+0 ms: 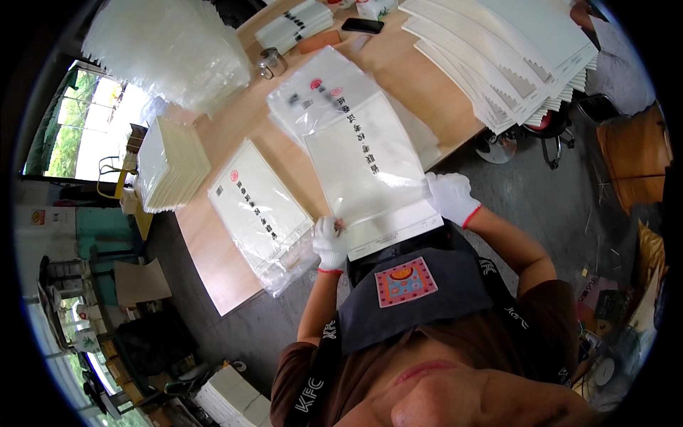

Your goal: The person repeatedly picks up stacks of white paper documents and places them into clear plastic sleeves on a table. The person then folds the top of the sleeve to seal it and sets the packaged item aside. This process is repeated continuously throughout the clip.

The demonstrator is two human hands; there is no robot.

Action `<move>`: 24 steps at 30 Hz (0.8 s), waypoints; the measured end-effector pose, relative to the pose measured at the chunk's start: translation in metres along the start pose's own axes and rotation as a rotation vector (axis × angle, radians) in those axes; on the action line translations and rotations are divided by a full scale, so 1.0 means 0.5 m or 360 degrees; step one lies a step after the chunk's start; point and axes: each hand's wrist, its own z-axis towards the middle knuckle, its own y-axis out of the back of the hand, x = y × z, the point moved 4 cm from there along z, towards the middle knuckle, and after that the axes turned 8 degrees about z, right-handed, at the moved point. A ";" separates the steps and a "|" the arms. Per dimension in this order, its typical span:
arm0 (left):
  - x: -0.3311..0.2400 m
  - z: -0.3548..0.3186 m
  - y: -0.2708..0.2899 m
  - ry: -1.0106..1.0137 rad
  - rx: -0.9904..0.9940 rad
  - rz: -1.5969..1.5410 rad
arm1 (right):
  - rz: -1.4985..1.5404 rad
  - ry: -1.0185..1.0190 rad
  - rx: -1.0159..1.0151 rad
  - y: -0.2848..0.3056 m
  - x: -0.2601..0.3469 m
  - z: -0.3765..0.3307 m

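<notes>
A clear printed plastic bag (363, 149) lies in front of me at the table's near edge, with a white paper sheaf (395, 231) partly inside it. The sheaf's near end sticks out of the bag's mouth toward me. My left hand (329, 245), in a white glove with a red cuff, has its fingers closed on the left corner of the bag's mouth. On the opposite side my right hand (452, 199), gloved the same way, grips the bag's right edge; its fingertips are partly hidden. More flat plastic bags (320, 75) lie beneath and beyond this one.
Left of my left hand are filled bags (260, 203). A paper stack (171, 164) and a tall pile of clear plastic (167, 53) stand farther left. Large fanned sheets (505, 57) cover the far right. A glass jar (272, 62) and a black phone (363, 25) sit at the back.
</notes>
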 end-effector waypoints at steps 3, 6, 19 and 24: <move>-0.035 -0.073 0.062 -0.0056 -0.0049 -0.0063 | 0.0172 0.0091 0.0323 0.015 0.007 -0.086; -0.064 -0.141 0.115 0.0061 0.0247 -0.0685 | -0.0022 -0.0049 0.0534 -0.044 -0.011 -0.186; 0.013 -0.163 0.022 0.0920 0.0414 -0.1035 | 0.0706 -0.0188 -0.0021 -0.044 -0.146 -0.083; -0.014 -0.127 -0.092 0.0699 0.1493 -0.0718 | 0.1639 -0.0474 0.0548 -0.211 -0.137 0.012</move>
